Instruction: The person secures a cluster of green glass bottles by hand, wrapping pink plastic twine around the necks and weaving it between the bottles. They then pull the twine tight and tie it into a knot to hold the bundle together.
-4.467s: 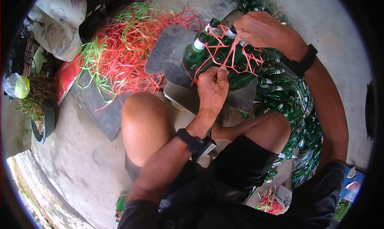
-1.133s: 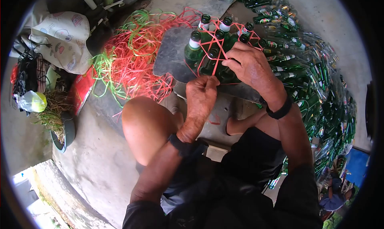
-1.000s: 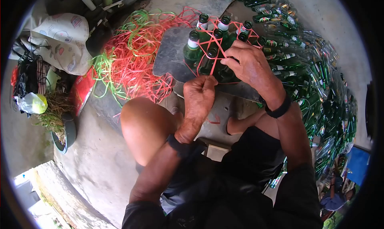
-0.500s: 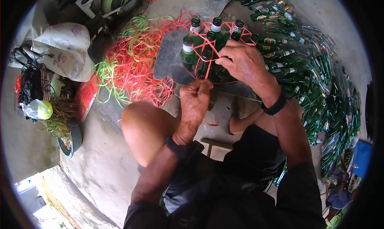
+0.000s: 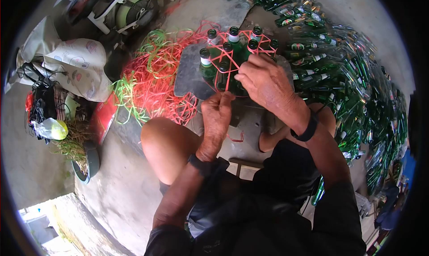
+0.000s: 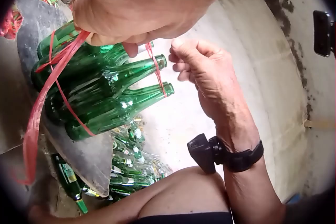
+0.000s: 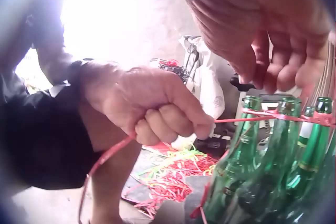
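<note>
Daylight glares white at the head view's near left, leaving the concrete floor [image 5: 118, 184] softly lit, while fisheye distortion bends the black-rimmed edges, and the right wrist view is hazy, blown out left of the shadowed, slightly blurred right hand [image 7: 268, 29].

Upper left, head view: a wheel [image 5: 144, 12] beneath a pale green fender [image 5: 129, 5] (remaining vehicle partly cut off by the view edge). Below: a pale cloth [image 5: 82, 55] with printed figures. Left side: a clear plastic bag [image 5: 44, 129], yellow-green inside, near a pot [image 5: 92, 162] containing grassy stalks [image 5: 71, 145]. Between cloth and pot: a red sheet [image 5: 103, 118], material indeterminate
</note>
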{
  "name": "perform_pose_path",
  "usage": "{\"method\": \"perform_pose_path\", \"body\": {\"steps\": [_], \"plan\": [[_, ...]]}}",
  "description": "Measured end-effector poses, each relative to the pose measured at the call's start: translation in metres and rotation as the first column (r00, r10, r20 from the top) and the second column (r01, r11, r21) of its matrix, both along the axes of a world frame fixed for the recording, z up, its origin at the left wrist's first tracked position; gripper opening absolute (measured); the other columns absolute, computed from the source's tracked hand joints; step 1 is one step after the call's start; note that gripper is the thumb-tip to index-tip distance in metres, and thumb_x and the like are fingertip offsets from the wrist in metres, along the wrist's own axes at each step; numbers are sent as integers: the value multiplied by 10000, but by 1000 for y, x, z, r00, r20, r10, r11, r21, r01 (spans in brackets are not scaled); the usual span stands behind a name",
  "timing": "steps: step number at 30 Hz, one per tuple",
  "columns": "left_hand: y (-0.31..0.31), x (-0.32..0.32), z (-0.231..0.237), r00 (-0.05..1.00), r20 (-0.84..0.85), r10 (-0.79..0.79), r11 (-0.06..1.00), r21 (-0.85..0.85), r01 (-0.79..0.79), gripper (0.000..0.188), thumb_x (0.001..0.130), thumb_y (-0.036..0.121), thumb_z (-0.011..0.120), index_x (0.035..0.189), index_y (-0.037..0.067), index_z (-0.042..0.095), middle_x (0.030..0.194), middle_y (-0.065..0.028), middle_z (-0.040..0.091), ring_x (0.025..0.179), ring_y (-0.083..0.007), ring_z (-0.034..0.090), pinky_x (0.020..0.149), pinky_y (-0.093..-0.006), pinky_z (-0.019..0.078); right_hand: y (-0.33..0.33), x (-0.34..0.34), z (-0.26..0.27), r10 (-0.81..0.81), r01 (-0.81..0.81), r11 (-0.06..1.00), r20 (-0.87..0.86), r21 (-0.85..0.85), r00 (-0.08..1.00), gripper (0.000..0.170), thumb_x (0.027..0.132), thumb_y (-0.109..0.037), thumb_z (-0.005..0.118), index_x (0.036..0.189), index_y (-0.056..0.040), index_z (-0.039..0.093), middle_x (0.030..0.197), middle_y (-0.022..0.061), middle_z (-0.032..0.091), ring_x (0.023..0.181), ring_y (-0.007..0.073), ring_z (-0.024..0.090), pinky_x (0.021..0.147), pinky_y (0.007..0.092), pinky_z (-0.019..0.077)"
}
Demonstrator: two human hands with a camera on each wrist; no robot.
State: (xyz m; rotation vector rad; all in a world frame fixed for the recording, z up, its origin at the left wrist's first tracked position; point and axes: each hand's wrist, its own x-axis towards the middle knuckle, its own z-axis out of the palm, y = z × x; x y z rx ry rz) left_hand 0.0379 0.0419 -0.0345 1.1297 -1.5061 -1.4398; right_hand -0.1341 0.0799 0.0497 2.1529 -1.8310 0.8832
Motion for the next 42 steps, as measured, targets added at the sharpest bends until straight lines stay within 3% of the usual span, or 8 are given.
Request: {"method": "perform_pose_path", "body": {"steps": [5, 13, 21, 25, 27, 31, 36, 42], "plan": [[-1, 2, 5, 999, -1, -46, 997, 64, 46, 313, 1048, 211, 621, 869, -19, 737, 682, 24, 568, 662, -63, 460, 600, -298, 392, 5, 21, -45, -116, -10, 953, 398, 302, 910, 271, 970, -201, 736, 824, 7, 643, 752, 212, 651, 720, 455, 644, 652, 492, 512], [16, 6, 17, 997, 4, -75, 988, 138, 74, 326, 1063, 244, 620, 824, 31, 677, 703, 64, 517, 663, -49, 405, 590, -276, 328, -8, 32, -68, -230, -52, 936, 719, 347, 656, 224, 1011, -171, 691, 981, 49, 716, 753, 85, 691, 718, 105, 636, 634, 336, 502], [19, 7, 13, 993, -103, -56, 986, 149, 71, 254, 1041, 241, 656, 970, 33, 783, 724, 82, 524, 659, -32, 389, 588, -248, 303, -8, 48, -63, -319, -225, 930, 941, 289, -112, 232, 1059, -194, 635, 974, 2, 724, 870, 76, 726, 752, 125, 651, 683, 283, 537], [19, 15, 8, 990, -4, -139, 965, 223, 136, 263, 1038, 230, 662, 1033, 0, 789, 757, 77, 561, 670, -40, 424, 602, -250, 351, -7, 41, -67, -276, -233, 932, 960, 279, 46, 226, 1054, -190, 632, 974, -1, 725, 831, 68, 721, 727, 118, 641, 664, 280, 523], [11, 20, -1, 945, 169, -281, 959, 19, 282, 224, 1018, 174, 639, 1019, 1, 782, 749, -99, 726, 653, -178, 654, 639, -345, 510, -6, 37, -64, -304, -148, 918, 892, 369, 334, 212, 1045, -178, 625, 965, -8, 722, 768, 51, 701, 697, 104, 622, 637, 290, 507], [-10, 38, 26, 850, 434, -298, 882, -215, 419, 185, 996, 164, 664, 970, 10, 763, 774, -177, 729, 670, -353, 701, 669, -417, 549, -6, 30, -68, -211, -89, 951, 830, 297, 516, 211, 1040, -141, 595, 924, 7, 690, 724, 70, 681, 665, 108, 612, 616, 305, 496], [-53, 21, 65, 931, 358, -77, 688, -656, 309, 111, 873, 41, 730, 977, 46, 768, 954, -152, 728, 873, -394, 697, 769, -479, 558, -7, 31, -67, -172, -56, 966, 783, 254, 597, 186, 1034, -93, 579, 911, 13, 669, 717, 79, 667, 667, 116, 630, 614, 314, 512], [-88, -5, 70, 863, 484, -145, 397, -770, 499, 215, 780, 31, 769, 986, 89, 790, 1076, -42, 693, 1027, -306, 651, 858, -441, 536, -11, 20, -60, -120, -95, 967, 755, 235, 644, 187, 1045, -108, 578, 923, -3, 673, 720, 66, 655, 639, 118, 635, 550, 300, 499]]}}
